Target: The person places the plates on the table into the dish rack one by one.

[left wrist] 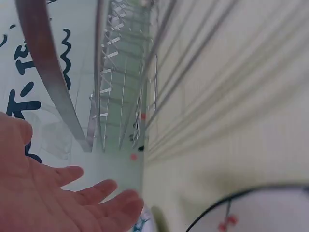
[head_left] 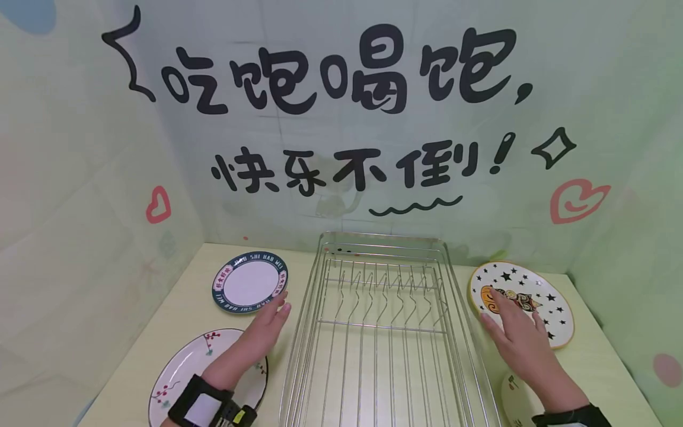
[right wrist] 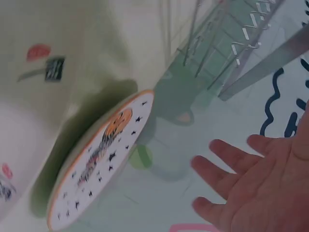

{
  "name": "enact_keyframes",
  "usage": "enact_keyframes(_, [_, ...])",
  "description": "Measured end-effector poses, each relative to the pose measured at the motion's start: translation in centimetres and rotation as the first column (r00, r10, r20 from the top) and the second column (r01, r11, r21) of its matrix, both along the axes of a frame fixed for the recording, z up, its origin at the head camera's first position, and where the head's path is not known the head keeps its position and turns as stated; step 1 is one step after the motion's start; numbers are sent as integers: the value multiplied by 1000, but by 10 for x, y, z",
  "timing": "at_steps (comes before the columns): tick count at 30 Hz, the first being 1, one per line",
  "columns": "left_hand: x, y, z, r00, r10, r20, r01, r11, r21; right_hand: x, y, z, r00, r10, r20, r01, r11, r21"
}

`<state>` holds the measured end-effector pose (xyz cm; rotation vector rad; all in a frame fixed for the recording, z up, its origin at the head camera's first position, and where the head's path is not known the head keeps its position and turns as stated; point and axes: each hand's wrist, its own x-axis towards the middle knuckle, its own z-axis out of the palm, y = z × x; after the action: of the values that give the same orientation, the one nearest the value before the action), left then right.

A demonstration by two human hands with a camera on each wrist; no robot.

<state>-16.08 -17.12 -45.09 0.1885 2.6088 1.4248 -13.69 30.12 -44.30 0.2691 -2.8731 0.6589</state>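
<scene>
A metal wire dish rack [head_left: 381,326] stands between my two hands. Over the gap between rack and left-hand plates, my left hand [head_left: 264,329] hovers with relaxed fingers, holding nothing. Near it lie a blue-rimmed plate [head_left: 248,284] and a larger dark-rimmed plate with red blossoms [head_left: 173,365], partly hidden by my forearm. My right hand [head_left: 520,344] is spread in the air by a white plate with black stars and a pumpkin [head_left: 539,284]. The right wrist view shows that hand apart from the star plate [right wrist: 104,154]. Below my right wrist, a pale plate [head_left: 517,403] is partly covered.
The rack's flat metal bar [left wrist: 53,72] rises close to my left hand. Behind the light wooden table [head_left: 187,284] hangs a printed cloth backdrop [head_left: 299,133] with large black characters. Cloth walls border both sides of the table.
</scene>
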Motion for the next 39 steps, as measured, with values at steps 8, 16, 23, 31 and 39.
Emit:
enact_keyframes(8, [13,6,-5,920,-87,382,-66,927,368,-2,3,14,932,11,362,188,840,-510])
enact_keyframes(16, [17,12,-14,856,-234,461,-38,861,507,1,13,7,767,260,586,395,529,-751])
enact_keyframes(23, [18,17,-22,860,-225,458,-59,847,527,6,28,2,758,253,601,394,557,-731])
enact_keyframes(31, [20,20,-21,872,-191,450,-79,853,516,19,60,-2,791,23,611,439,675,-593])
enact_keyframes(39, [20,21,-22,878,-179,445,-80,859,505,33,92,-12,761,-99,641,443,802,-402])
